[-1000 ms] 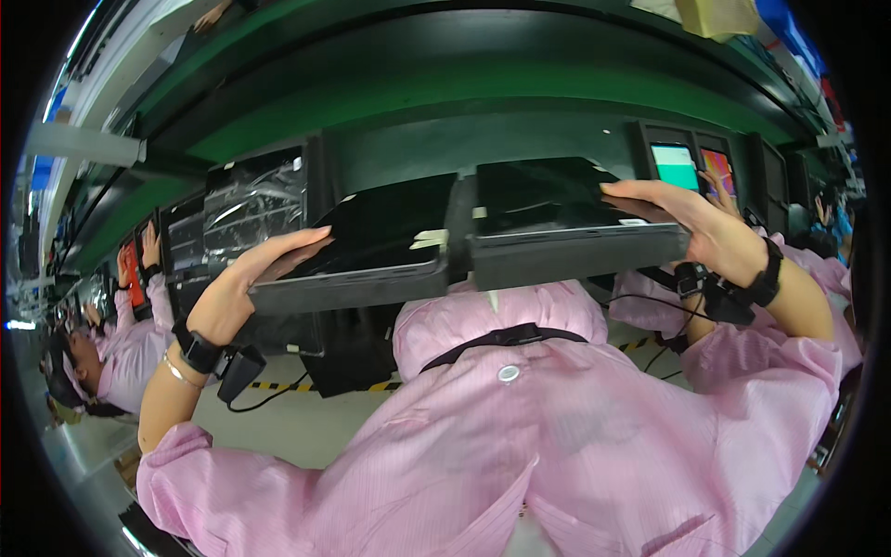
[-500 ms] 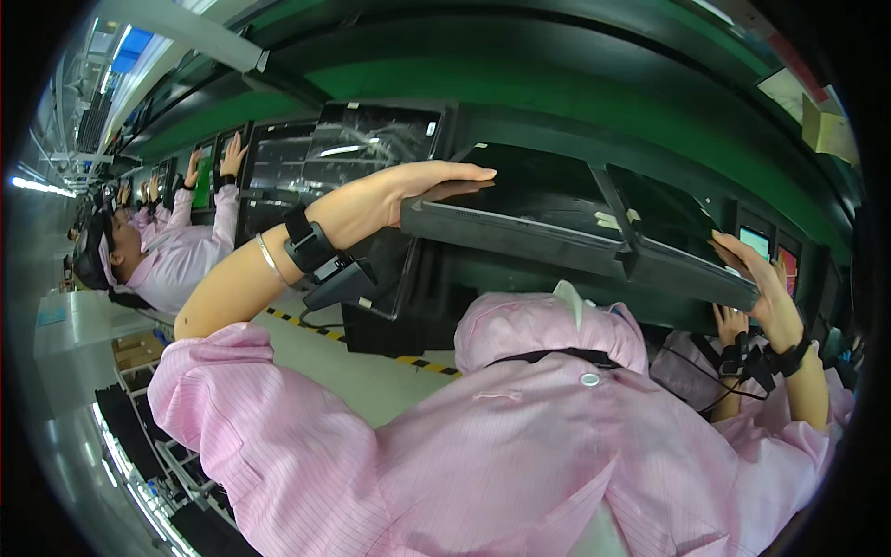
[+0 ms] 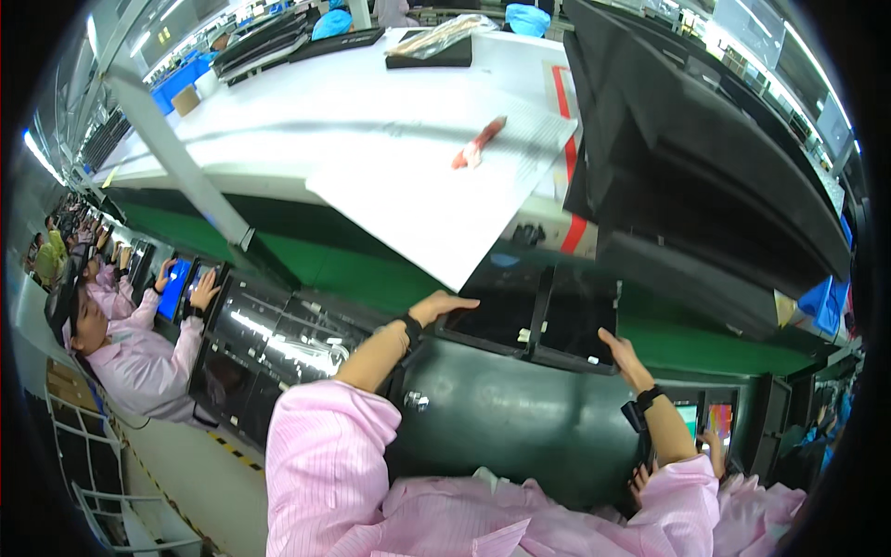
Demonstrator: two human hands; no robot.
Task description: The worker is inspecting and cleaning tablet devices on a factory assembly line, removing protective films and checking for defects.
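Out in front of me is a black tray (image 3: 531, 345) with two dark, glossy flat panels lying side by side in it, a left panel (image 3: 490, 311) and a right panel (image 3: 580, 320). My left hand (image 3: 438, 307) grips the tray's left end, its thumb side over the edge. At the right front corner, my right hand (image 3: 627, 360) is closed on the edge, with fingers partly hidden below. Small pale tabs stick up along the panels' near edges. Beneath the tray and nearer to me spreads a smooth dark green surface (image 3: 510, 418).
Beyond stands a white table (image 3: 371, 130) with a paper sheet (image 3: 436, 213) hanging over its edge. Stacked black trays (image 3: 715, 158) rise at the right. More glossy panels (image 3: 269, 325) lie left, beside a person in pink (image 3: 139, 353). Another person's hand (image 3: 713, 450) shows at right.
The tray with both panels has moved away from my body, carried in both hands. My view has tilted up, bringing the white table and stacked trays into sight.
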